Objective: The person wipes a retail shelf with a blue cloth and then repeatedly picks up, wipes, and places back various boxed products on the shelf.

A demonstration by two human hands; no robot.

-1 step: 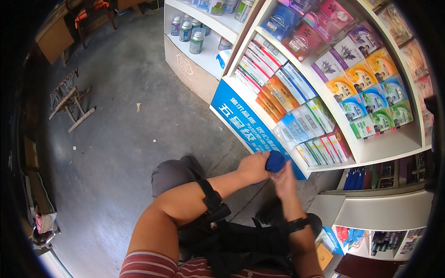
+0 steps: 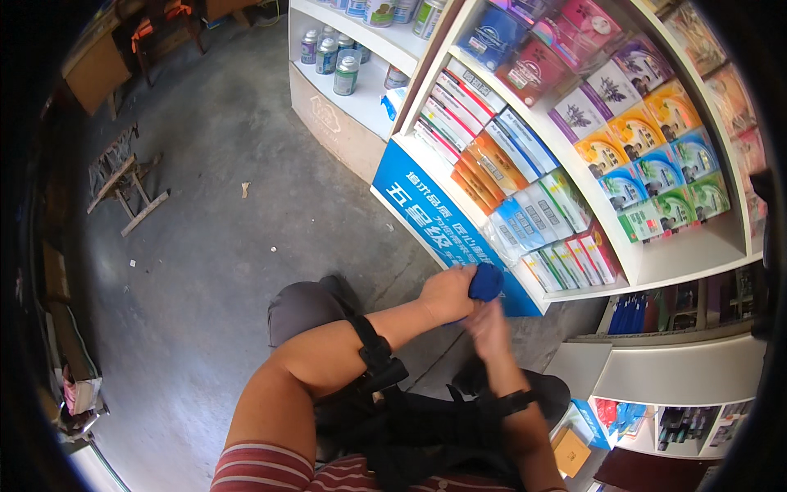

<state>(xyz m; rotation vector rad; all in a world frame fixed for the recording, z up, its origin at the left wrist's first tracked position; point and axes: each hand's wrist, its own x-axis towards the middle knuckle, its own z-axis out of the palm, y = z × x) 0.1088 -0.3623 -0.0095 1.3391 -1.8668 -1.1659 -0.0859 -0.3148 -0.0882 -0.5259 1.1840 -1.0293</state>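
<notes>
The left hand (image 2: 447, 295) grips a round blue thing (image 2: 486, 282); the right hand (image 2: 490, 328) (too blurry to tell its grip) could bump it loose.

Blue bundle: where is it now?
Head view, right of centre: the blue bundle is in the left hand, with the right hand just below.

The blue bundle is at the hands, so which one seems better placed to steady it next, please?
Probably the left hand: it is curled against the blue bundle and looks sharp, whereas the right hand, lower in view, is blurred, leaving its grip unclear.
</notes>
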